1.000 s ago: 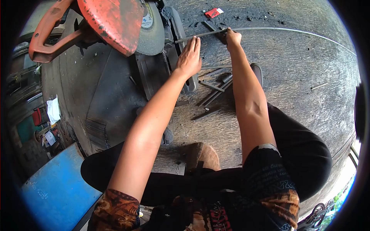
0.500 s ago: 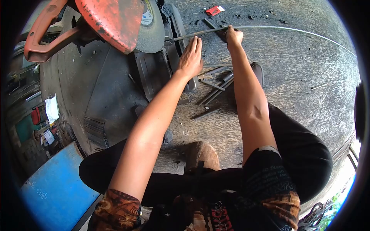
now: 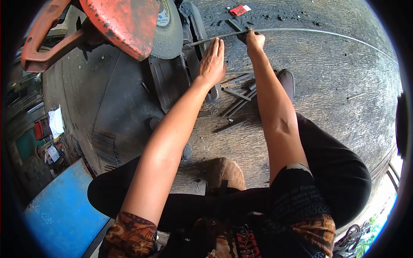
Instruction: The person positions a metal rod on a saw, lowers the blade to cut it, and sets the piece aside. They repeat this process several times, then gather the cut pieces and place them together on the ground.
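A long thin metal rod (image 3: 301,29) runs from the clamp of a cut-off saw out to the far right. My right hand (image 3: 255,41) is closed around the rod, above a dark flat metal bar (image 3: 235,26) on the floor. Closer to the saw, my left hand (image 3: 212,63) has its fingers stretched out, their tips against the rod; its thumb is hidden. The saw has a chipped red guard (image 3: 122,26) and a grey abrasive disc (image 3: 170,43). The rod's near end lies at the clamp (image 3: 187,43), just right of the disc.
Several cut metal pieces (image 3: 238,103) lie on the floor between my arms. A red packet (image 3: 239,10) sits beyond, among dark debris. The saw's handle (image 3: 34,53) juts out at upper left. A blue panel (image 3: 64,210) stands at lower left. A wooden block (image 3: 230,172) is between my legs.
My right hand has shifted slightly left along with the rod, whose near end is now closer to the disc. My left hand has barely moved.
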Tool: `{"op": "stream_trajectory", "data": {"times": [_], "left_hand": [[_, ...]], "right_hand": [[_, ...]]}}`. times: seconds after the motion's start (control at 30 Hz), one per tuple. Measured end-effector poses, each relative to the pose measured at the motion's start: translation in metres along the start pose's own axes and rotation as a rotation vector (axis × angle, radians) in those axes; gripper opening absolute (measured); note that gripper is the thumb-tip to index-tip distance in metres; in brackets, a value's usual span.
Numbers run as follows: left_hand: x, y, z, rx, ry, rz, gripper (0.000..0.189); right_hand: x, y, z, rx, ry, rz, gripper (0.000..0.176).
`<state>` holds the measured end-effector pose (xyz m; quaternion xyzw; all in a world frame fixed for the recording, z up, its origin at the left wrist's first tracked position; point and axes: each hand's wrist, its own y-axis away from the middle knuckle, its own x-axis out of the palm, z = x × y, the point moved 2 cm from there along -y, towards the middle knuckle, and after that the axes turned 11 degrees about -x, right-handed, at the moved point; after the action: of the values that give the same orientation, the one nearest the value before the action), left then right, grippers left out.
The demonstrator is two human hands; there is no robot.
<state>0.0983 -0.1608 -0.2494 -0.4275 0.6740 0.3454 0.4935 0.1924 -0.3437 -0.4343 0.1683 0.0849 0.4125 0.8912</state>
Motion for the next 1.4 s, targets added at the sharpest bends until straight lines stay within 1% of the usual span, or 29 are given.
{"op": "stream_trajectory", "data": {"times": [0.07, 0.13, 0.2, 0.27, 0.3, 0.33, 0.37, 0.43, 0.47, 0.5, 0.57, 0.6, 0.63, 0.67, 0.77, 0.8, 0.87, 0.97, 1.0, 1.03, 1.1, 1.17, 1.2, 1.23, 1.27, 1.3, 1.33, 1.37, 1.4], "left_hand": [[0.001, 0.0, 0.003, -0.007, 0.007, -0.005, 0.074], [0.001, 0.0, 0.006, -0.051, 0.005, -0.066, 0.067], [0.002, 0.001, 0.011, -0.071, -0.009, -0.072, 0.067], [0.002, 0.003, 0.015, -0.1, -0.01, -0.076, 0.069], [0.0, 0.003, 0.015, -0.099, -0.007, -0.077, 0.069], [0.0, 0.004, 0.016, -0.135, -0.013, -0.059, 0.069], [0.0, 0.003, 0.017, -0.17, -0.018, -0.042, 0.07], [0.003, 0.001, 0.017, -0.175, -0.03, -0.028, 0.071], [0.002, 0.003, 0.016, -0.169, 0.0, -0.008, 0.071], [0.001, 0.006, 0.018, -0.166, 0.027, 0.013, 0.071], [-0.001, 0.005, 0.02, -0.148, -0.008, 0.0, 0.069], [-0.002, 0.004, 0.022, -0.136, -0.014, 0.018, 0.068], [-0.003, 0.003, 0.023, -0.124, -0.018, 0.037, 0.068], [-0.004, 0.002, 0.025, -0.126, -0.014, 0.051, 0.068], [-0.004, -0.001, 0.027, -0.111, -0.001, 0.069, 0.068], [-0.003, -0.002, 0.027, -0.109, 0.001, 0.071, 0.068], [-0.001, -0.001, 0.027, -0.111, 0.014, 0.073, 0.068], [0.003, 0.0, 0.027, -0.098, -0.017, 0.036, 0.068], [0.003, 0.0, 0.026, -0.099, -0.013, 0.035, 0.068], [0.003, 0.0, 0.026, -0.107, -0.051, 0.026, 0.068], [0.005, 0.0, 0.024, -0.109, -0.089, 0.019, 0.068], [0.007, 0.001, 0.025, -0.165, -0.166, 0.031, 0.07], [0.004, 0.001, 0.024, -0.214, -0.156, 0.06, 0.071], [0.005, 0.001, 0.024, -0.215, -0.157, 0.058, 0.071], [0.008, 0.002, 0.026, -0.227, -0.168, 0.055, 0.071], [0.007, 0.003, 0.028, -0.241, -0.182, 0.051, 0.071], [0.007, 0.004, 0.029, -0.244, -0.188, 0.051, 0.071], [0.006, 0.004, 0.028, -0.245, -0.171, 0.075, 0.071], [0.005, 0.006, 0.028, -0.246, -0.152, 0.098, 0.071]], "right_hand": [[0.009, -0.001, -0.005, -0.115, 0.01, -0.027, 0.021], [0.018, 0.006, -0.009, -0.132, 0.013, -0.003, 0.022], [0.029, 0.014, -0.013, -0.141, -0.017, 0.035, 0.023], [0.038, 0.014, -0.029, -0.136, -0.031, 0.021, 0.023], [0.04, 0.026, -0.015, -0.131, -0.044, 0.009, 0.024], [0.036, 0.038, -0.003, -0.1, -0.002, 0.058, 0.024], [0.029, 0.062, 0.031, -0.12, 0.146, 0.077, 0.024], [0.032, 0.056, 0.012, -0.06, -0.177, 0.243, 0.022], [0.026, 0.069, 0.034, 0.09, -0.291, 0.238, 0.021], [0.02, 0.074, 0.045, 0.197, -0.463, 0.321, 0.022], [0.008, 0.07, 0.063, 0.286, -0.41, 0.226, 0.024], [0.001, 0.06, 0.068, 0.269, -0.562, 0.24, 0.028], [-0.012, 0.05, 0.07, 0.283, -0.509, 0.033, 0.033], [-0.023, 0.04, 0.075, 0.193, -0.515, -0.006, 0.033], [-0.045, 0.012, 0.079, 0.264, -0.544, -0.091, 0.032], [-0.044, 0.008, 0.075, 0.264, -0.543, -0.095, 0.032], [-0.043, 0.003, 0.069, 0.16, -0.416, -0.063, 0.029], [-0.036, 0.0, 0.056, 0.094, -0.328, -0.106, 0.031], [-0.033, -0.009, 0.043, 0.105, -0.205, -0.091, 0.028], [-0.024, -0.014, 0.027, 0.083, -0.173, -0.087, 0.028], [-0.005, 0.027, 0.054, 0.09, -0.314, -0.067, 0.031], [0.011, 0.054, 0.06, 0.126, -0.38, 0.043, 0.026], [0.021, 0.05, 0.042, 0.124, -0.353, 0.094, 0.025], [0.032, 0.047, 0.022, 0.124, -0.325, 0.146, 0.025], [0.036, 0.06, 0.028, 0.039, -0.201, 0.148, 0.024], [0.044, 0.066, 0.03, 0.061, -0.282, 0.154, 0.025], [0.042, 0.071, 0.031, 0.147, -0.365, 0.177, 0.026], [0.037, 0.091, 0.057, 0.234, -0.449, 0.199, 0.027], [0.037, 0.087, 0.052, 0.22, -0.443, 0.189, 0.028]]}}
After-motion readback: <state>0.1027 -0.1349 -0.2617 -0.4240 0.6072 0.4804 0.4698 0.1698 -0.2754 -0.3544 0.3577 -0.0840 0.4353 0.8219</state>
